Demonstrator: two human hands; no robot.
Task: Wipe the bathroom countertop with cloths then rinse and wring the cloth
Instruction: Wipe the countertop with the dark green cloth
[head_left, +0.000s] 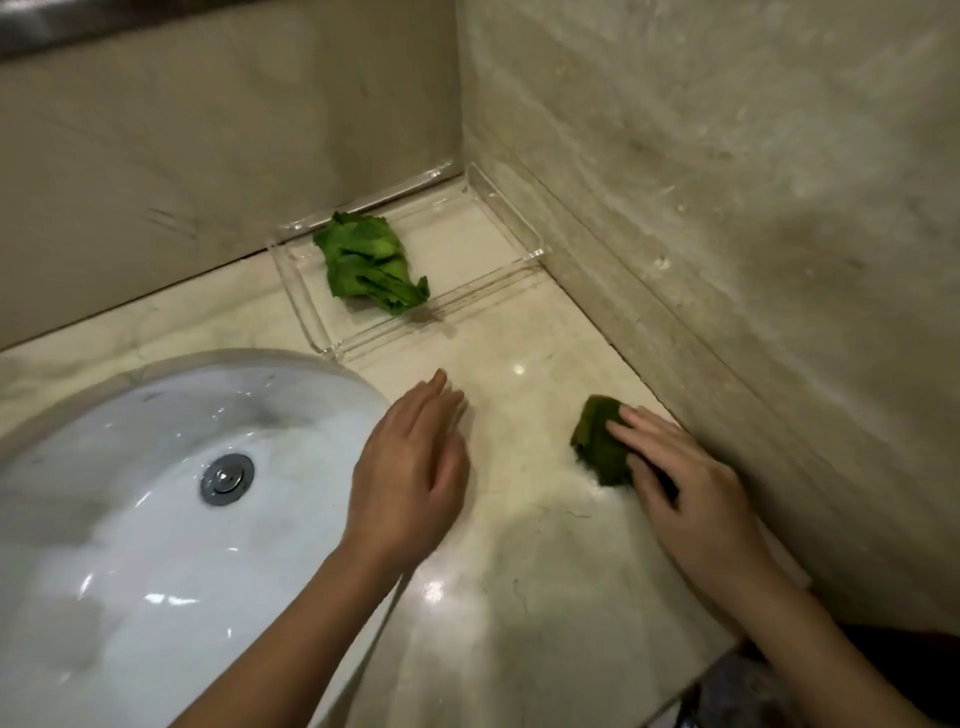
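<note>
A dark green cloth (597, 441) lies bunched on the beige marble countertop (519, 519), close to the right wall. My right hand (685, 483) presses flat on its near side, fingers spread over it. Beside the sink's right rim, my left hand (410, 467) hovers flat over the counter with fingers together and nothing in it. A second, brighter green cloth (369, 262) sits crumpled in a clear acrylic tray (511, 218) in the back corner.
A white round sink (130, 519) with a metal drain plug (227, 478) fills the lower left. Stone walls close the back and the right side. The counter's front edge runs at the lower right.
</note>
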